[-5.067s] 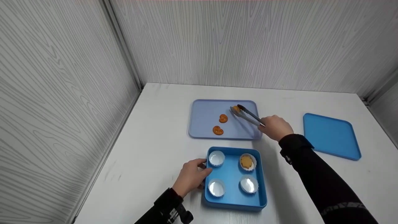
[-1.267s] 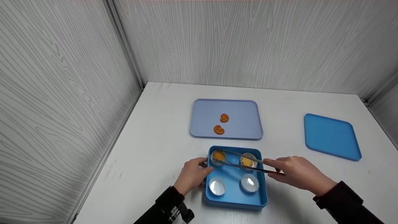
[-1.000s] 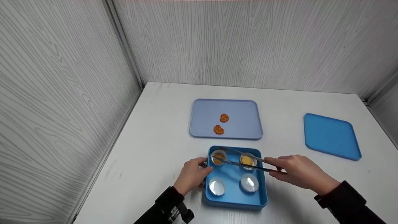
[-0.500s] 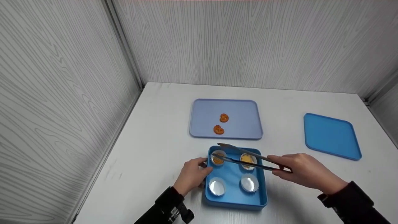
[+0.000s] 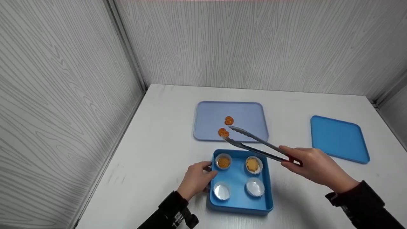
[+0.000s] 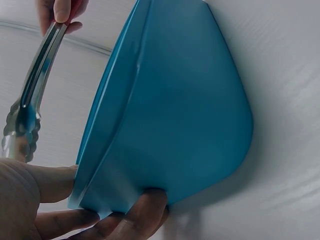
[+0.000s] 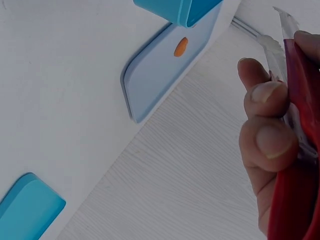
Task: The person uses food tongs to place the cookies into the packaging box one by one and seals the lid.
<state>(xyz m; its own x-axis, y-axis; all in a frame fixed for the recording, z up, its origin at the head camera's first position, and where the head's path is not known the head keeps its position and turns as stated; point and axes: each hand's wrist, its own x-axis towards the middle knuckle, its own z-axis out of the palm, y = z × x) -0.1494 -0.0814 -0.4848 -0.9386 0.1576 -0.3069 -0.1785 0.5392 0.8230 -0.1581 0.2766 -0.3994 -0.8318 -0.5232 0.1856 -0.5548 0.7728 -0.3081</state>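
Observation:
My left hand (image 5: 194, 178) holds the left wall of a blue box (image 5: 237, 209), thumb at the rim and fingers against the outside. My right hand (image 5: 313, 167) grips metal tongs (image 5: 254, 137) by their red handles (image 7: 295, 200). The tongs' tips stand apart with nothing between them, over the front of a lavender tray (image 5: 206, 121). Two pretzels (image 5: 229, 120) lie on that tray; a tong tip slightly overlaps the front one in the head view. In the box, a swirled brown cookie (image 5: 224, 162) sits in the back-left paper cup and a yellow cookie (image 5: 252, 164) in the back-right.
Both front paper cups (image 5: 222, 190) in the box hold nothing. A flat blue tray or lid (image 5: 340, 140) lies at the right of the white table (image 5: 152, 136). Wood-grained panels (image 5: 248, 44) rise behind and at both sides.
The swirled cookie came off the lavender tray in the tongs and was let go in the back-left cup. The tongs then rose out toward the pretzels. My left hand stayed put.

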